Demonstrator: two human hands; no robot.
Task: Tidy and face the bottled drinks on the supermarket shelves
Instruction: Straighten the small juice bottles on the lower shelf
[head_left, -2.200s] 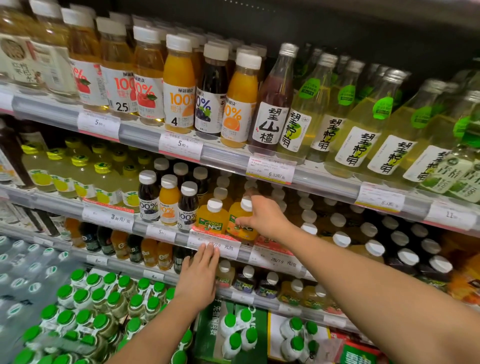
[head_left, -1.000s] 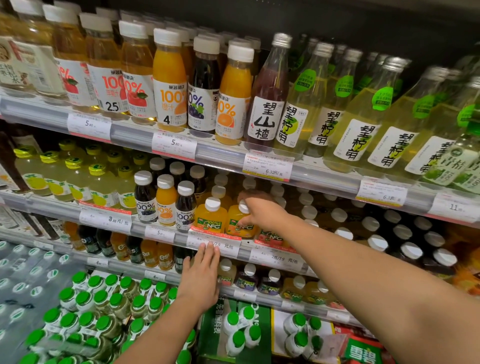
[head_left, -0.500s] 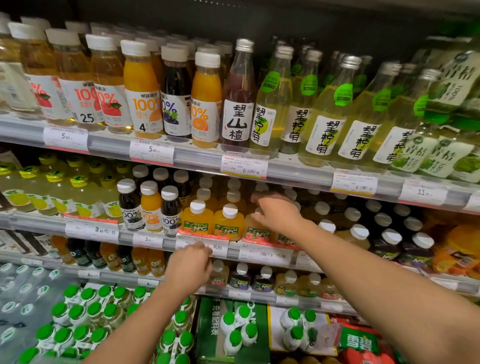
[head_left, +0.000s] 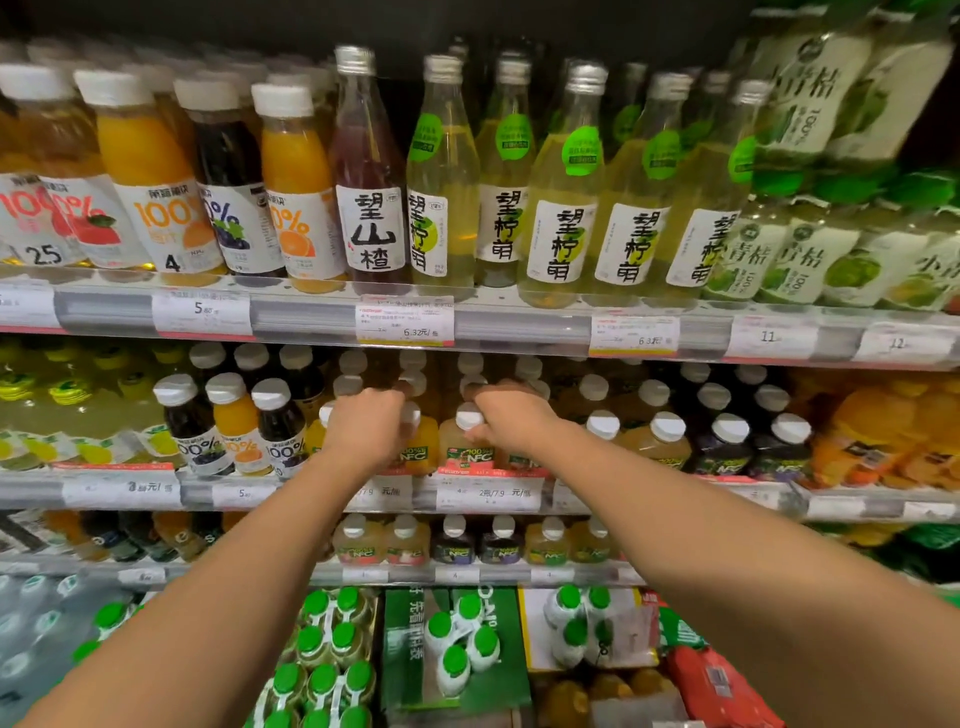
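- Two squat NFC juice bottles at the front edge of the second shelf (head_left: 483, 493) are being handled, one per hand.
- The left hand (head_left: 366, 428) is curled over the cap end of the orange NFC bottle (head_left: 418, 447); the fingers are hidden behind the hand, so the grip is judged, not seen.
- The right hand (head_left: 511, 418) is bent over the white cap of the pale NFC bottle (head_left: 465, 444), with fingertips closed on the cap.
- The step is judged to be facing: each bottle is best turned by its cap until the label meets the front edge, then drawn flush with the price rail.
- Neighbouring bottles stand touching, so a slow twist is advised to keep them from being knocked.
- The top shelf (head_left: 311, 314) carries tall glass bottles and white-capped juices along its front edge.
- Below, green-capped bottles (head_left: 332, 639) are stacked in packs near the floor.
- The picture is blurred towards its edges, and the cabinet interior is dark.
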